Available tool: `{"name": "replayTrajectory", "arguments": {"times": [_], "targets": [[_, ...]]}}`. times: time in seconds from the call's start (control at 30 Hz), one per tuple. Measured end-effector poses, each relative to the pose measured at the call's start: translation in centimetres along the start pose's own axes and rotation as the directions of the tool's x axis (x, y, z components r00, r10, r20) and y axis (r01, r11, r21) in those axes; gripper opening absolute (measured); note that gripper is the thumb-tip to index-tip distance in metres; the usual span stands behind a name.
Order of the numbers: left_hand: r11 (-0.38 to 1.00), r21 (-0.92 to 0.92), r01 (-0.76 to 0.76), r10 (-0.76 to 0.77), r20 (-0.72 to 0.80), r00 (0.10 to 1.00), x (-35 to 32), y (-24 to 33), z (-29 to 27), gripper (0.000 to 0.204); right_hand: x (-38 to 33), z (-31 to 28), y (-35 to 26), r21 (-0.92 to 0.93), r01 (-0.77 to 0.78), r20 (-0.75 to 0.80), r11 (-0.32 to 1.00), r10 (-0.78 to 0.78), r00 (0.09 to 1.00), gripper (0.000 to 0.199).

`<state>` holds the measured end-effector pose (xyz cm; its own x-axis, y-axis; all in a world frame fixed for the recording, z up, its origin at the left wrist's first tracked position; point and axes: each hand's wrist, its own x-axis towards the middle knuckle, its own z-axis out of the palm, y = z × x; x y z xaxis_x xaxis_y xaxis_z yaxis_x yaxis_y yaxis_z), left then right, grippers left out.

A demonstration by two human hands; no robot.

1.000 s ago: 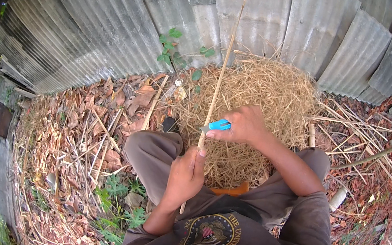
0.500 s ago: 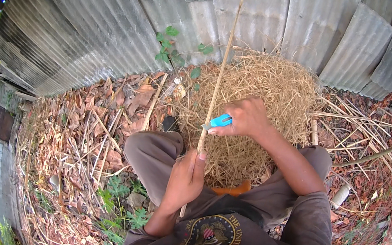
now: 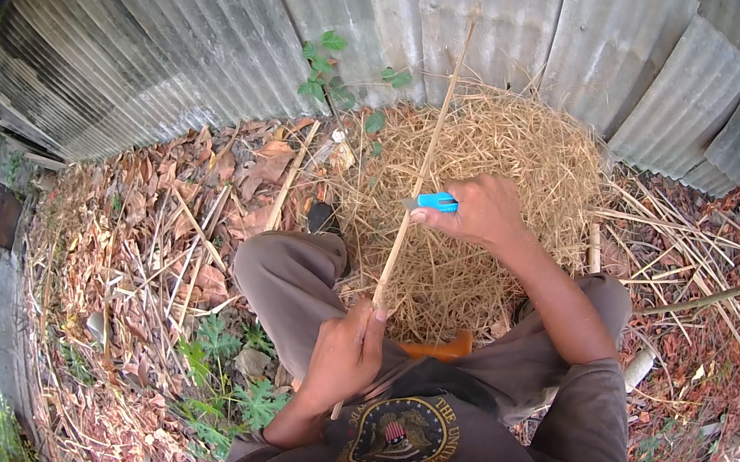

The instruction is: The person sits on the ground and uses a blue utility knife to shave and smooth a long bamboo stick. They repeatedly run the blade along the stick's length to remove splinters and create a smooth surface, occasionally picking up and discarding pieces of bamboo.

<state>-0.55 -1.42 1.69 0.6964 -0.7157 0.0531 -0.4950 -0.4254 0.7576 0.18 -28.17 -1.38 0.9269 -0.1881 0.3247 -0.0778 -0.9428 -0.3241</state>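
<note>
Fingers of the left hand (image 3: 343,355) clamp the lower end of a long thin pale bamboo stick (image 3: 417,181) rising over the straw pile (image 3: 504,155); the right hand (image 3: 482,211) grips a blue-handled knife (image 3: 435,202) against it.

We sit outdoors, in rural yard or back lot. Corrugated metal fence (image 3: 228,31) curves behind us, grey and weathered. Ground (image 3: 116,290) bare earth under dry brown leaves, twigs, cut stalks. Heap of dry straw (image 3: 513,157) lies against fence. Green weeds (image 3: 225,390) sprout near our knee. Dark structure at far left, perhaps shed; rim distortion leaves us unsure.
</note>
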Motion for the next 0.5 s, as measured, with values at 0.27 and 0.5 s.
{"name": "replayTrajectory", "arguments": {"times": [0.27,0.5], "targets": [[0.992,-0.084,0.093,-0.074,0.207,0.976,-3.6,0.4,-0.8,0.029,3.6,-4.2,11.2,0.019,-0.682,-0.145,0.731,0.677,0.722,0.086],[0.937,-0.242,0.253,-0.200,0.226,0.953,-5.0,-2.6,-1.7,0.030,1.9,-6.5,14.0,0.098,-0.731,-0.300,0.676,0.720,0.626,0.088]]}}
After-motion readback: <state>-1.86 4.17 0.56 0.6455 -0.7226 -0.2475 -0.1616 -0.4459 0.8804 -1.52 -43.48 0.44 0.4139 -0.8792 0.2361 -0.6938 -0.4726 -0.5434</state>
